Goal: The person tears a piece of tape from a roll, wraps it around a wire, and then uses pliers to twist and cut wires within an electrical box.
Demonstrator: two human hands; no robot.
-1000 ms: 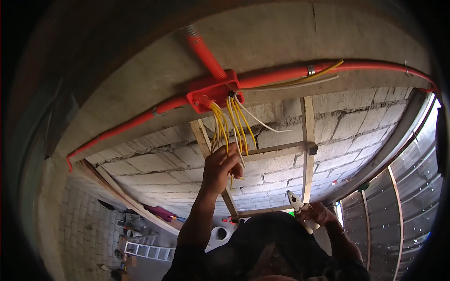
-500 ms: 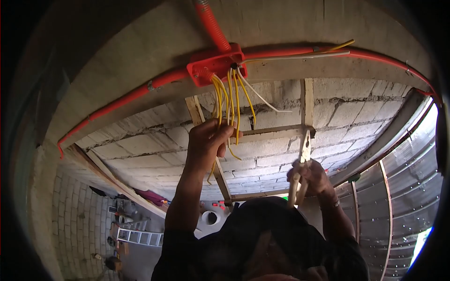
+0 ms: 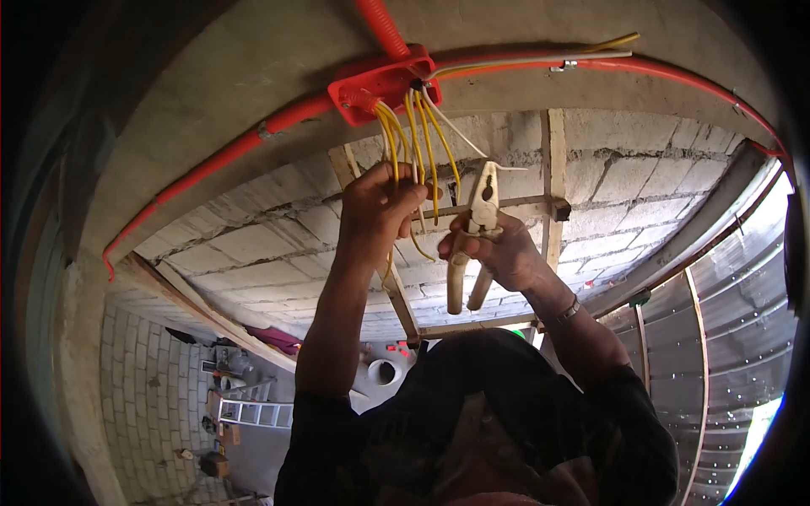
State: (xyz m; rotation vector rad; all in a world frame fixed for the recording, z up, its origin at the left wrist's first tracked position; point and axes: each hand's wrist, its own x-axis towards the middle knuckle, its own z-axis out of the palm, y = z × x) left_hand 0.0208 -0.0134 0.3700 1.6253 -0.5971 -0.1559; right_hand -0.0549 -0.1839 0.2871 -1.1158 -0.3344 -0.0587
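A red junction box [image 3: 380, 83] is fixed to the concrete overhead, and several yellow and white wires [image 3: 432, 156] hang out of it. My left hand [image 3: 380, 207] is closed on some of these wires below the box. To its right, my right hand [image 3: 498, 253] grips the handles of worn pliers [image 3: 484, 202], jaws pointing up. The tips of the pliers are at the bent end of a white wire [image 3: 456, 128]; whether they pinch it, I cannot tell.
Red conduit [image 3: 228, 158] runs to both sides of the box and upward. Behind stands a block wall [image 3: 506, 271] with wooden battens [image 3: 553, 185]. Far below are a ladder [image 3: 256, 413] and a round white object [image 3: 384, 372]. Corrugated metal sheeting [image 3: 742, 337] lies at right.
My right hand has brought the pliers left and up to the bent white wire. My left hand still holds the wires. The view has shifted, so the box appears higher.
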